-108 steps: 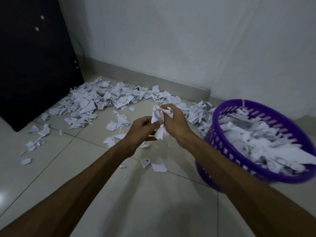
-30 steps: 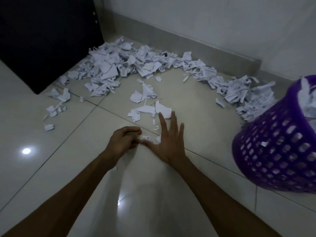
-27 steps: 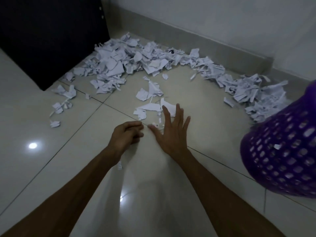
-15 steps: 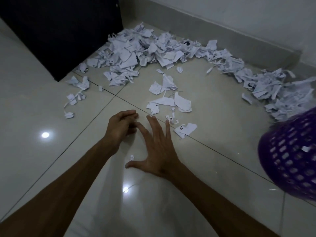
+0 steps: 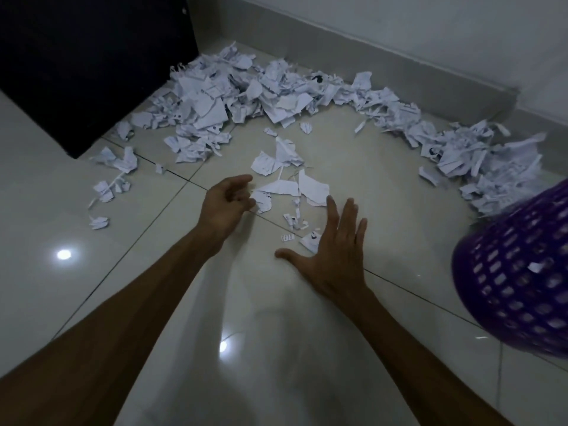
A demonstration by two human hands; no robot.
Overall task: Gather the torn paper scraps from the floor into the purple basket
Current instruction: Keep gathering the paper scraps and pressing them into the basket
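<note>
White torn paper scraps lie in a long heap (image 5: pixel 246 96) along the far wall, curving round to a second heap (image 5: pixel 491 161) at the right. A small loose cluster of scraps (image 5: pixel 292 189) lies on the tiles between my hands. My left hand (image 5: pixel 226 204) hovers at the cluster's left edge with fingers loosely curled, holding nothing. My right hand (image 5: pixel 335 256) lies flat on the floor with fingers spread, touching a small scrap (image 5: pixel 310 241). The purple basket (image 5: pixel 516 281) stands at the right edge, only its perforated side in view.
A dark cabinet (image 5: pixel 86 66) stands at the back left, with a few stray scraps (image 5: pixel 113 176) in front of it. A grey skirting board (image 5: pixel 399 72) and white wall close off the back. Glossy pale floor tiles (image 5: pixel 246 348) reflect ceiling lights.
My left hand has moved forward to the loose cluster and its fingers have loosened. My right hand has slid to the right, still flat on the floor. The view has tilted slightly.
</note>
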